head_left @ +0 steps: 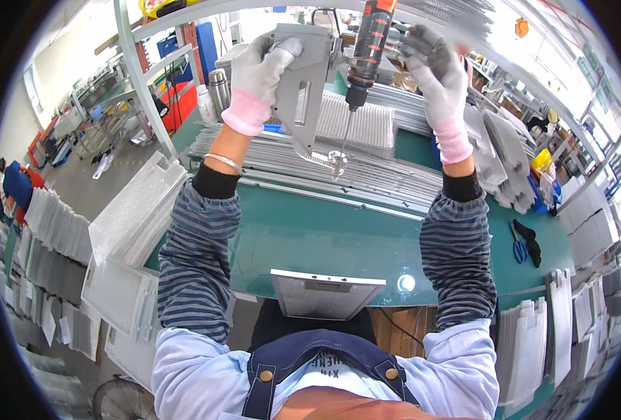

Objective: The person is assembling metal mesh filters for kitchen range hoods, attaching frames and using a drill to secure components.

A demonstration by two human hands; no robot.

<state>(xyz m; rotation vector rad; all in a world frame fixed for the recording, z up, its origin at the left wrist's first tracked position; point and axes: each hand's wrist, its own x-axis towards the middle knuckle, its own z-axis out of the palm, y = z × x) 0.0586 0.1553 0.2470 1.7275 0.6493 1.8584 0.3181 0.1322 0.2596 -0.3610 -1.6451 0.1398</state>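
My left hand [261, 73], in a white glove with a pink cuff, is closed on the edge of a grey metal bracket plate [316, 77] with a long slot. A small clear-looking fitting [337, 164] sits by the plate's lower end. Just right of it hangs a black and orange electric screwdriver [366, 59], its long thin bit pointing down. My gloved right hand [440, 80] is raised to the right of the screwdriver, fingers apart and slightly blurred, with nothing visible in it. A framed mesh panel [317, 302] leans at the table's near edge, by my lap.
Long metal strips [387, 183] lie across the green table [303, 231], before a stack of pale pleated sheets [356, 129]. Blue-handled pliers [519, 245] lie at the right. Mesh panels [135, 217] are stacked on the left; more panels [524, 343] stand lower right. A steel flask [219, 89] stands far left.
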